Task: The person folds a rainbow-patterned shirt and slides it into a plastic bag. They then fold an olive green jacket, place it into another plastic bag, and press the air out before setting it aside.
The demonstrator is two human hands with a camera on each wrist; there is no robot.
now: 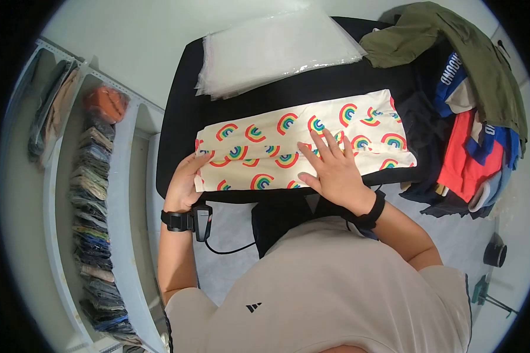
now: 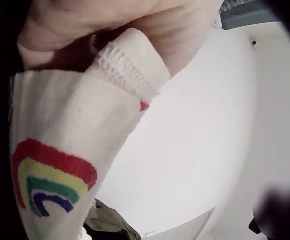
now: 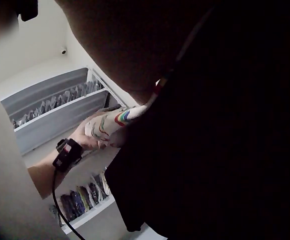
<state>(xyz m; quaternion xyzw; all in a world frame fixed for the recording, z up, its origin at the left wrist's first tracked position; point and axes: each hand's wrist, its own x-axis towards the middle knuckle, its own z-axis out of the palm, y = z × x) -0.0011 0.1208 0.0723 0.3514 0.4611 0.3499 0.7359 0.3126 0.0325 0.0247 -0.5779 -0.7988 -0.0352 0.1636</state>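
Note:
A long, folded cream garment with rainbow print [image 1: 259, 154] lies across a black-topped table [image 1: 179, 112]. My left hand [image 1: 185, 179] holds its left end, with the thumb on top and the other fingers hidden under the cloth. Up close in the left wrist view, a stitched hem [image 2: 125, 70] shows by the fingers. My right hand [image 1: 335, 167] rests flat on the garment right of its middle, fingers spread. A fold line runs lengthwise along the cloth. Mostly dark, the right wrist view still shows the left hand [image 3: 87, 135] at the garment's end.
A stack of clear plastic bags [image 1: 277, 53] lies at the table's back. Piled clothes, including an olive garment [image 1: 441, 29] and a red one [image 1: 468, 159], hang over the right side. Shelves [image 1: 123, 176] with bagged clothes stand at left. A cable [image 1: 229, 252] hangs from the left wrist device.

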